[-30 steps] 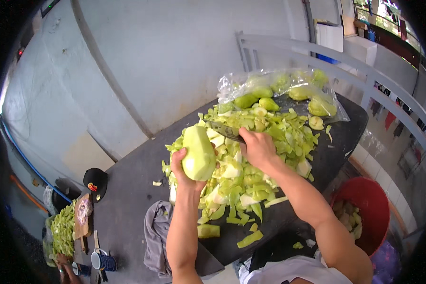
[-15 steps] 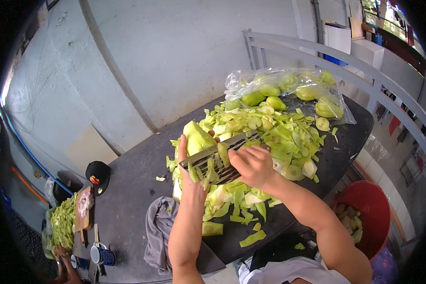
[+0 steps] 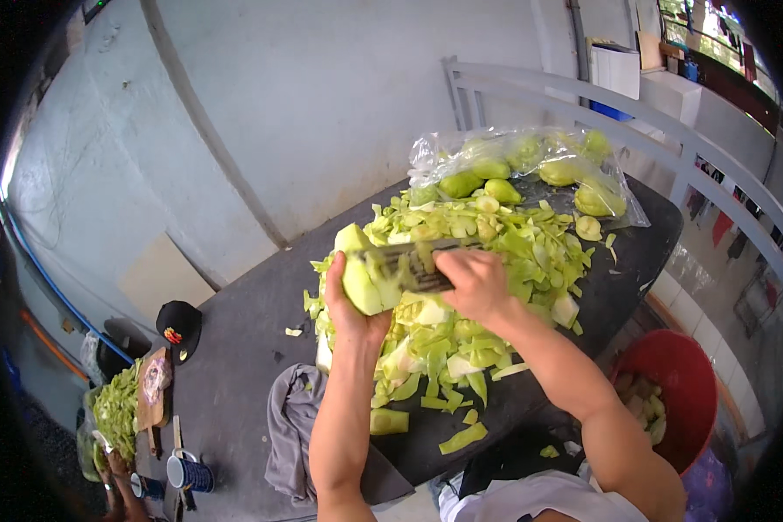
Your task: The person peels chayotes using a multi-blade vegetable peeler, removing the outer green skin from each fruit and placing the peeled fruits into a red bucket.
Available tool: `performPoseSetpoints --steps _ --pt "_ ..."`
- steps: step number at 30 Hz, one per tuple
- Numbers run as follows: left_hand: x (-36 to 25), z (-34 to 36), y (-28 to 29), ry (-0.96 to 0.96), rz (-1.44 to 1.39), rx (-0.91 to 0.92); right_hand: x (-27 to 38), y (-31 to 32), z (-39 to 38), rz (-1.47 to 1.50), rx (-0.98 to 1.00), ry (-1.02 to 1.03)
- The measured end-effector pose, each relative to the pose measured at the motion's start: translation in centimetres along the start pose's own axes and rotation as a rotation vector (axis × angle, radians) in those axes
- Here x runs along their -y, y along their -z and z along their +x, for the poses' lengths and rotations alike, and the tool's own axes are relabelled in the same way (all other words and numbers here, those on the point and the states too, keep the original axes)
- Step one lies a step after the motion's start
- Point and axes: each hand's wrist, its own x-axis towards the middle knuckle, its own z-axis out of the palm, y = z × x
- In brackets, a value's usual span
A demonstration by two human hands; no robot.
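Observation:
My left hand (image 3: 353, 315) is wrapped round the near left side of a pale green, largely peeled chayote (image 3: 364, 283), holding it above the table. In my right hand (image 3: 477, 282) is a broad-bladed knife (image 3: 413, 264), blurred by motion, with bits of peel stuck to its dark-streaked blade. That blade points left, its tip end against or just before the chayote's right side; I cannot tell whether it touches. Below both hands spreads a big heap of green peelings (image 3: 461, 335). A cut chunk (image 3: 390, 422) lies at the heap's near edge.
Whole chayotes sit in a clear plastic bag (image 3: 618, 174) at the back of the dark table (image 3: 226, 374). A grey cloth (image 3: 291, 435) lies left of my forearm. Further left are a black cap (image 3: 179, 326), a mug (image 3: 190, 472) and another person's hands (image 3: 117, 474). A red bucket (image 3: 696, 383) stands right.
The knife has swung up off my left wrist to the chayote's right side, its blade now seen narrower. The chayote shows more of its peeled face. Some peel has left the blade.

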Motion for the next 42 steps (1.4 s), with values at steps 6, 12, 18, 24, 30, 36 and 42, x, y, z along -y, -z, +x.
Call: performPoseSetpoints --steps 6,12,18,24,30,36,42 --pt "0.3 0.1 1.4 0.006 0.171 0.06 2.2 1.1 0.4 0.131 0.01 0.056" --pt "0.1 0.3 1.2 -0.015 0.111 0.05 0.4 0.1 -0.2 -0.04 0.087 -0.078" --pt "1.7 -0.2 0.0 0.055 0.158 0.061 -0.4 0.0 -1.2 -0.004 0.197 -0.256" --pt "0.3 0.0 1.0 0.084 0.1 0.147 -0.3 0.7 -0.2 -0.03 0.305 -0.373" --pt "0.5 0.9 1.2 0.031 -0.197 -0.036 1.7 1.0 0.2 0.086 0.088 -0.036" --pt "0.5 0.7 1.2 0.027 -0.248 0.035 2.9 0.6 -0.2 0.066 0.059 0.118" --pt "0.3 1.3 2.5 -0.034 -0.214 0.116 3.1 0.7 -0.1 0.072 0.061 0.165"
